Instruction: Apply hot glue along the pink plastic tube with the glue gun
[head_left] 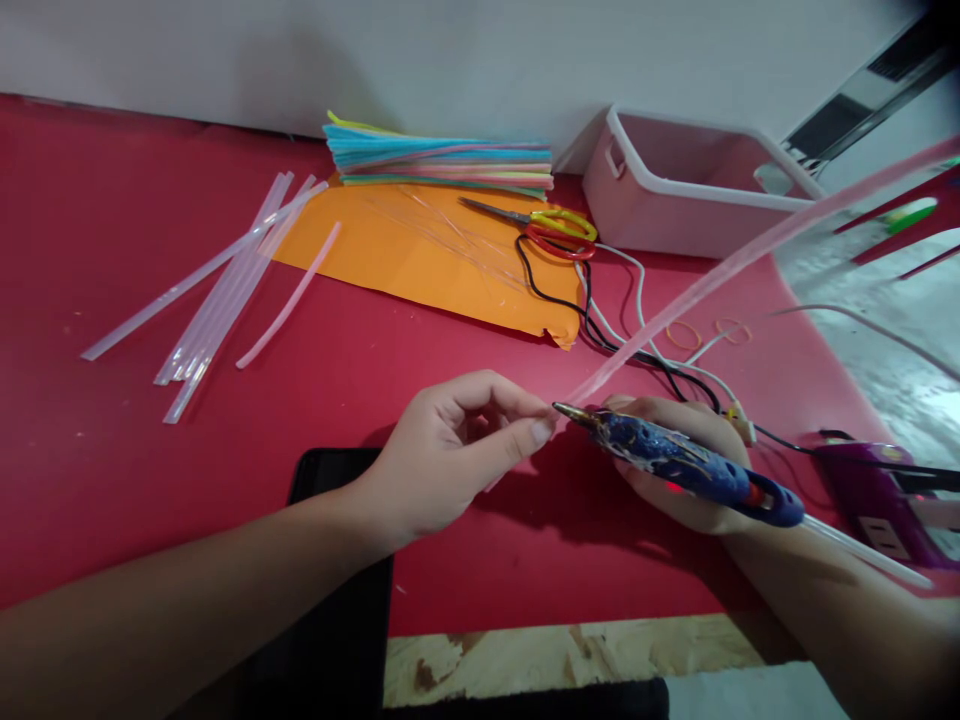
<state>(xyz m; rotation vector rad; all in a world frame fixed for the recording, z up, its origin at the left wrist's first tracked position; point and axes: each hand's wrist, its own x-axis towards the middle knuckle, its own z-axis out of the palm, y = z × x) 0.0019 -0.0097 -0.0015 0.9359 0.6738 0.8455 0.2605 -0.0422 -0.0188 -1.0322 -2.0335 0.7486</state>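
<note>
My left hand pinches the lower end of a long pink pipe cleaner between thumb and forefinger. From there the pipe cleaner slants up to the right, past the edge of the view. In my right hand is a blue hot glue gun, its body marked with dried glue. The metal nozzle points left and sits right at my left fingertips; whether it touches the pipe cleaner I cannot tell. A clear glue stick sticks out of the gun's rear.
Several glue sticks and a short pink pipe cleaner piece lie left. Behind are coloured pipe cleaners, an orange envelope, scissors and a pink bin. Cables and a purple power strip lie right; a black phone sits near.
</note>
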